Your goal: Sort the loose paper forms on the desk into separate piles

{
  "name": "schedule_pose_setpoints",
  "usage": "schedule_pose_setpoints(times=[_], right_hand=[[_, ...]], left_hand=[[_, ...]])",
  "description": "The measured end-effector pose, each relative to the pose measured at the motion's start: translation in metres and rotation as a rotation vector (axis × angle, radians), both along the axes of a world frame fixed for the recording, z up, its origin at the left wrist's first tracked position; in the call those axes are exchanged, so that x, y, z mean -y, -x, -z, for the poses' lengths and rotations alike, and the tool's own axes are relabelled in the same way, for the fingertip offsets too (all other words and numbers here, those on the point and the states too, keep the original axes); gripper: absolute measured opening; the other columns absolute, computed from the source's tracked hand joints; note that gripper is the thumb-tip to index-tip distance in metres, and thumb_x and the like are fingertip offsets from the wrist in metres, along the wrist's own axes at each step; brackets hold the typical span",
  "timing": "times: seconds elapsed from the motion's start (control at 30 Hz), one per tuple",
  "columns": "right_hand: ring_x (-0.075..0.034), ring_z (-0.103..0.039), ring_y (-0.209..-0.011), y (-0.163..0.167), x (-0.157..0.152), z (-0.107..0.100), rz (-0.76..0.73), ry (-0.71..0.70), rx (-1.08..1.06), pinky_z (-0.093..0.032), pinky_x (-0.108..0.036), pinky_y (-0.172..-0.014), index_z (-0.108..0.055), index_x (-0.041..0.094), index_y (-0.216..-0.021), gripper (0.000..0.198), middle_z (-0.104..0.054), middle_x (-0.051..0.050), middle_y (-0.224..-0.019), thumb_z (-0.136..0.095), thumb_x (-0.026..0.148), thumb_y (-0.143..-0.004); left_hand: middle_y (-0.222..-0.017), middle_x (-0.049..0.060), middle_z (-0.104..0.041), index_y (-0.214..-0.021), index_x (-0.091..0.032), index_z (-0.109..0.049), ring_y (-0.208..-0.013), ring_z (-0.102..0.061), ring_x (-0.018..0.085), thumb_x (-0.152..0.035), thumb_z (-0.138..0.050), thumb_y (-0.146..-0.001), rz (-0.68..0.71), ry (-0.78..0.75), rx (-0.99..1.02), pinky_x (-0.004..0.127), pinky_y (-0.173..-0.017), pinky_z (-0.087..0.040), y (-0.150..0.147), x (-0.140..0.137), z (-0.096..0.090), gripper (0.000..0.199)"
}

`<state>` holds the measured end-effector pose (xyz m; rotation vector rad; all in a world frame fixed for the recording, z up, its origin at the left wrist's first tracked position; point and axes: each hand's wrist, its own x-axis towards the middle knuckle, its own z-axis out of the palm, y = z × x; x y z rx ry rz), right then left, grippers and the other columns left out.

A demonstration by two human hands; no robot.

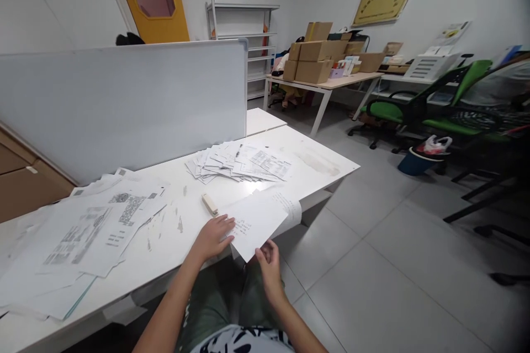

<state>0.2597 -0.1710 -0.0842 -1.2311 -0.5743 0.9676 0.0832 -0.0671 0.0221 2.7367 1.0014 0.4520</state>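
Observation:
A few white sheets of paper [260,223] with lines of small writing lie at the table's front edge, the right side curling up and over the edge. My left hand [214,238] rests on the left side of the sheets, its fingers laid flat and its thumb apart. At the near corner, my right hand [269,265] pinches the paper between thumb and fingers. A small beige stapler [210,205] lies on the table just beyond my left fingertips. What is under the top sheet is mostly hidden.
The white table [186,231] carries a fanned pile of printed papers [240,162] and a larger spread of printed sheets [95,226]. A whiteboard panel [165,105] stands along its back. Cardboard boxes [317,52], green chairs [439,116] and a bin [422,160] are off right.

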Motion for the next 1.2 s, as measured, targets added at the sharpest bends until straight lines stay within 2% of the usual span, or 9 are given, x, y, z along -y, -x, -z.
schedule_pose_setpoints(times=[0.07,0.17,0.27,0.4,0.53,0.7,0.87,1.0,1.2], right_hand=[[-0.022,-0.063,-0.102,0.008,-0.004,0.004,0.111,0.16,-0.121,-0.052,-0.032,-0.081,-0.051,0.023,-0.107,0.047,-0.065,-0.008,-0.109,-0.062,0.055,-0.073],[-0.022,-0.064,-0.099,0.007,-0.011,0.01,0.081,0.267,-0.3,-0.053,-0.032,-0.074,-0.054,0.023,-0.101,0.048,-0.067,-0.008,-0.108,-0.057,0.063,-0.073],[-0.023,-0.065,-0.098,-0.006,-0.017,0.007,-0.072,0.146,-0.456,-0.054,-0.035,-0.075,-0.058,0.021,-0.101,0.05,-0.068,-0.009,-0.109,-0.06,0.061,-0.071],[-0.025,-0.068,-0.09,-0.029,-0.019,-0.005,-0.171,-0.001,-0.538,-0.055,-0.038,-0.078,-0.064,0.018,-0.097,0.044,-0.072,-0.01,-0.103,-0.075,0.044,-0.064],[-0.023,-0.069,-0.08,-0.055,-0.017,-0.012,-0.121,0.026,-0.49,-0.056,-0.038,-0.075,-0.067,0.018,-0.094,0.039,-0.074,-0.007,-0.093,-0.079,0.036,-0.061],[-0.023,-0.067,-0.096,-0.071,-0.012,-0.021,0.054,-0.029,-0.488,-0.054,-0.036,-0.086,-0.067,0.018,-0.103,0.042,-0.073,-0.007,-0.104,-0.077,0.034,-0.065],[-0.025,-0.063,-0.109,-0.047,-0.003,-0.036,0.084,-0.018,-0.587,-0.051,-0.038,-0.094,-0.061,0.018,-0.119,0.057,-0.069,-0.008,-0.114,-0.075,0.041,-0.069],[-0.028,-0.063,-0.107,-0.019,0.004,-0.044,-0.007,0.059,-0.633,-0.051,-0.04,-0.093,-0.059,0.017,-0.123,0.065,-0.069,-0.009,-0.113,-0.08,0.034,-0.064],[-0.028,-0.06,-0.114,-0.007,0.003,-0.06,-0.138,-0.022,-0.606,-0.05,-0.039,-0.096,-0.059,0.018,-0.125,0.064,-0.066,-0.008,-0.121,-0.079,0.032,-0.066]], left_hand=[[-0.134,0.004,-0.057,-0.129,-0.025,-0.055,-0.128,-0.047,0.025,-0.031,-0.051,-0.089,-0.01,-0.014,0.004,0.044,-0.106,-0.039,-0.001,0.0,0.001,0.041],[-0.134,0.004,-0.057,-0.13,-0.024,-0.055,-0.124,-0.049,0.025,-0.033,-0.052,-0.088,-0.025,-0.024,0.01,0.044,-0.106,-0.038,-0.002,-0.001,0.0,0.043],[-0.133,0.005,-0.057,-0.132,-0.025,-0.053,-0.117,-0.052,0.025,-0.036,-0.053,-0.088,-0.035,-0.031,-0.013,0.044,-0.102,-0.041,-0.004,0.001,-0.002,0.045],[-0.135,0.006,-0.056,-0.133,-0.025,-0.052,-0.116,-0.052,0.027,-0.035,-0.048,-0.091,-0.099,-0.082,-0.061,0.046,-0.099,-0.041,-0.007,0.005,-0.002,0.044],[-0.139,0.006,-0.052,-0.136,-0.023,-0.049,-0.125,-0.047,0.029,-0.034,-0.045,-0.093,-0.146,-0.117,-0.056,0.048,-0.102,-0.039,-0.007,0.006,0.004,0.045],[-0.141,0.003,-0.051,-0.136,-0.022,-0.048,-0.134,-0.039,0.024,-0.027,-0.038,-0.095,-0.054,-0.102,-0.044,0.043,-0.109,-0.036,-0.005,0.0,0.008,0.042],[-0.142,0.003,-0.049,-0.138,-0.021,-0.046,-0.136,-0.038,0.023,-0.028,-0.038,-0.096,-0.045,-0.126,-0.07,0.042,-0.11,-0.037,-0.004,-0.004,0.011,0.043],[-0.142,0.002,-0.049,-0.139,-0.023,-0.044,-0.134,-0.041,0.023,-0.034,-0.04,-0.095,-0.057,-0.146,-0.065,0.042,-0.108,-0.038,-0.002,-0.005,0.015,0.045],[-0.145,0.001,-0.045,-0.141,-0.023,-0.042,-0.135,-0.038,0.023,-0.034,-0.037,-0.097,-0.049,-0.149,-0.097,0.041,-0.109,-0.036,-0.001,-0.003,0.016,0.046]])
